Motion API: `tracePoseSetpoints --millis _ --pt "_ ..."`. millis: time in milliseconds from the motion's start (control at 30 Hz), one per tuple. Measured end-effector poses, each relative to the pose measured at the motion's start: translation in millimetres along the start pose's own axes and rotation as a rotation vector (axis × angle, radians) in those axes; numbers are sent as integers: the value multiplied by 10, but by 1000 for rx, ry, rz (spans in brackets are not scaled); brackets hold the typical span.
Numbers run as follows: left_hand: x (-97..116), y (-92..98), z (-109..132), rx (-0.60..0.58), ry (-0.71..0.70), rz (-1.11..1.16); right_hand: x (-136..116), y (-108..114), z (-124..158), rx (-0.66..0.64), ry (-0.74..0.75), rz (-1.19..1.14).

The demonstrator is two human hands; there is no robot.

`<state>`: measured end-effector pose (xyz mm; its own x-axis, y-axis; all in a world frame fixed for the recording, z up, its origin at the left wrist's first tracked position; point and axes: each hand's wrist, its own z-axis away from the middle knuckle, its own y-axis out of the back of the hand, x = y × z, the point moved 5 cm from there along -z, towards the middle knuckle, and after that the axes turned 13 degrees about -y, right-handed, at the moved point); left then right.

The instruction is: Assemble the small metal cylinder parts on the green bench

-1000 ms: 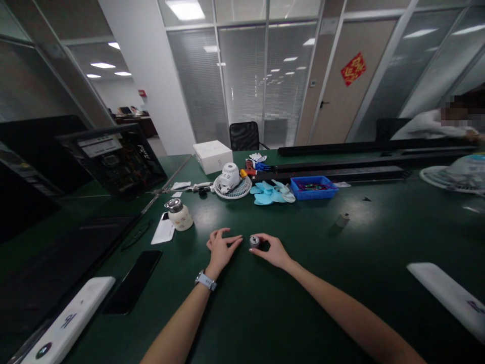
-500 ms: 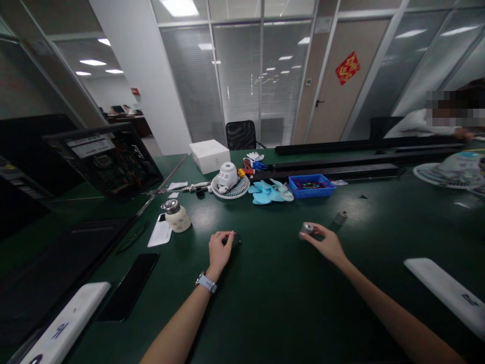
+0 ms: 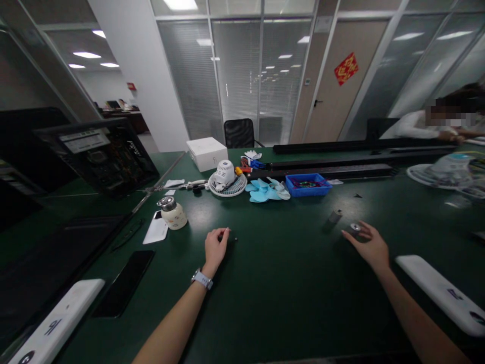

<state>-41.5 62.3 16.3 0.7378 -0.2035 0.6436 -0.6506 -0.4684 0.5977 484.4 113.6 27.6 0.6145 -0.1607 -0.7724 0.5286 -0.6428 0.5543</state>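
My right hand [image 3: 373, 247] is around a small metal cylinder [image 3: 355, 228] that looks like a motor part. Thumb and fingers stand apart on either side of it, with a gap at the thumb. Just left of it a second small grey cylinder [image 3: 335, 216] stands upright on the table. At centre left, my left hand [image 3: 215, 247] rests low over the table, thumb and fingertips pinched together. A small dark piece [image 3: 233, 237] shows beside those fingertips; what lies inside the pinch is hidden.
Across the green table [image 3: 265, 303] lie a fan part [image 3: 227, 182], light-blue fan blades [image 3: 261, 191] and a blue tray [image 3: 308, 186] of small parts. A cream bottle [image 3: 174, 215] and a black phone [image 3: 125, 283] stand left. At far right sits another person [image 3: 413, 124].
My right hand has moved right with the metal cylinder, passing the second cylinder, and its fingers have spread. My left hand keeps its pinch in nearly the same place.
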Motion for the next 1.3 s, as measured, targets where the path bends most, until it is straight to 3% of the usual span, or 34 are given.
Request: tracePoseSetpoints --millis 67,133,200,300,400,467,567,867,967,1067,1167,1300 --pt "1 -2 -2 0 2 5 -352 81 206 149 184 66" --pt "5 -3 -3 -2 4 5 -755 2 488 95 371 61" --pt "10 -2 -3 -5 8 8 -1148 -277 832 -192 513 16" --pt "17 -1 0 -13 18 24 -1608 -876 1400 -681 554 22" --pt "26 -5 4 -32 20 49 -1956 -1386 1861 -903 579 66" --pt "38 -7 5 -43 11 60 -2123 -1614 2051 -924 604 107" --pt "58 -6 2 -51 -6 51 -2235 -1785 2167 -886 613 152" --pt "60 -20 -4 -62 -12 26 -2208 -1839 2216 -848 618 181" --pt "55 -10 1 -48 1 37 -2255 -1772 2232 -865 628 165" --pt "58 9 8 -34 13 51 -2166 -1417 1925 -794 654 87" --pt "55 14 10 -36 14 52 -1800 -795 1212 -526 623 31" --pt "34 -10 4 -53 12 41 -1001 -7 215 -100 349 119"
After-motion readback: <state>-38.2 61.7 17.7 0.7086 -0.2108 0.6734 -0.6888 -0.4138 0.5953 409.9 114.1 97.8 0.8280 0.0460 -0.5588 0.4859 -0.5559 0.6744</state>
